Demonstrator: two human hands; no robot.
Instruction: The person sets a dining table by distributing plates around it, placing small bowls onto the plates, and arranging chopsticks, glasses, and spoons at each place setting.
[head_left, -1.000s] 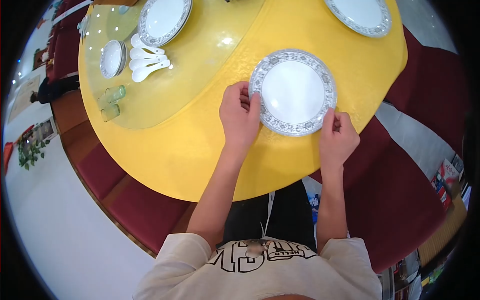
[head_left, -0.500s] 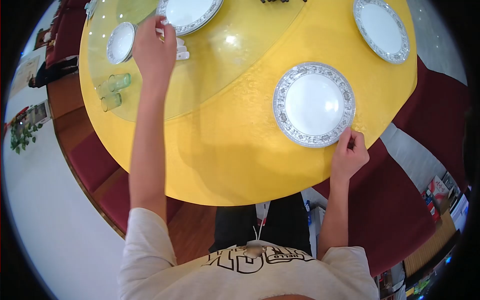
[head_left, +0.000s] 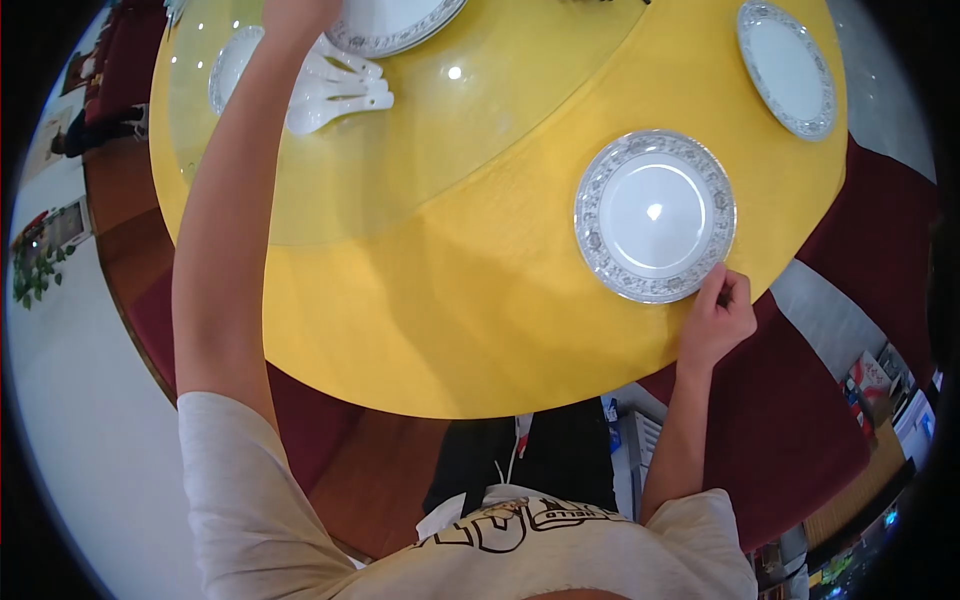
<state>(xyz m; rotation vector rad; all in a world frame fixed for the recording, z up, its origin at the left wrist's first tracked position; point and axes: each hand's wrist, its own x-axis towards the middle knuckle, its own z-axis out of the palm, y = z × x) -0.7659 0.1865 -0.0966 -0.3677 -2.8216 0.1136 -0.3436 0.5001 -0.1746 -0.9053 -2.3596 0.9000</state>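
Note:
My right hand pinches the near right rim of a white plate with a grey patterned border, which is at the right side of the yellow round table. My left hand reaches to the top left, over the glass turntable, and the view's upper edge cuts off its fingers. Close to it are a stack of patterned plates, several white spoons and a bowl partly behind my forearm.
Another patterned plate lies at the table's far right edge. Dark red chairs stand around the table. Some dark objects show at the top edge. A person is in the background at left.
My left hand has moved farther up and away, and its forearm now covers the green glasses. The spoons have come into fuller view. My right hand stays at the plate's rim.

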